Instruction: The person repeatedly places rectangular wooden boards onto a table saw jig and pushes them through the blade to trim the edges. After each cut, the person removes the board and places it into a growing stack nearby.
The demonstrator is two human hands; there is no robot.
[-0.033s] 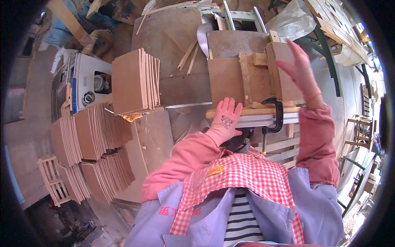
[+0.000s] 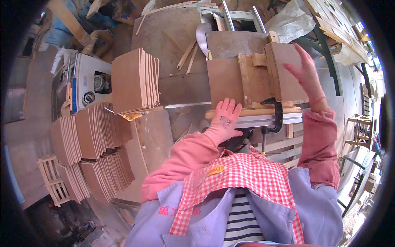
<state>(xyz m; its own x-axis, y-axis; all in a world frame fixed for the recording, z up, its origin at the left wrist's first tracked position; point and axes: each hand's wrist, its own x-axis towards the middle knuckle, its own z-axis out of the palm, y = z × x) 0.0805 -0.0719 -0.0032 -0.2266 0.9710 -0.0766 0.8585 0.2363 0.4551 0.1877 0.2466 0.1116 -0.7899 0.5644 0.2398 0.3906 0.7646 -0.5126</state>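
Note:
My left hand (image 2: pixel 225 120) lies with fingers spread on the front wooden rail (image 2: pixel 253 111), above an aluminium bar (image 2: pixel 253 120). Beyond it, a brown board (image 2: pixel 223 82) sits beside a wooden strip (image 2: pixel 247 78) and small block (image 2: pixel 259 60). A black C-clamp (image 2: pixel 278 117) grips across the rail and bar. My right hand (image 2: pixel 304 76) is raised at the right end of a brown panel (image 2: pixel 284 78), thumb and fingers apart; I cannot tell whether it touches the panel.
Piles of brown panels (image 2: pixel 133 82) (image 2: pixel 92 131) stand left, near a pale machine (image 2: pixel 90 86). Behind are a work surface (image 2: pixel 164 33) with loose sticks (image 2: pixel 186 55), metal rails (image 2: pixel 224 14) and crumpled plastic (image 2: pixel 290 22). A timber rack (image 2: pixel 339 31) is at upper right.
My right hand has shifted slightly right and toward me, with its fingers still apart. My left hand stays nearly in place on the rail.

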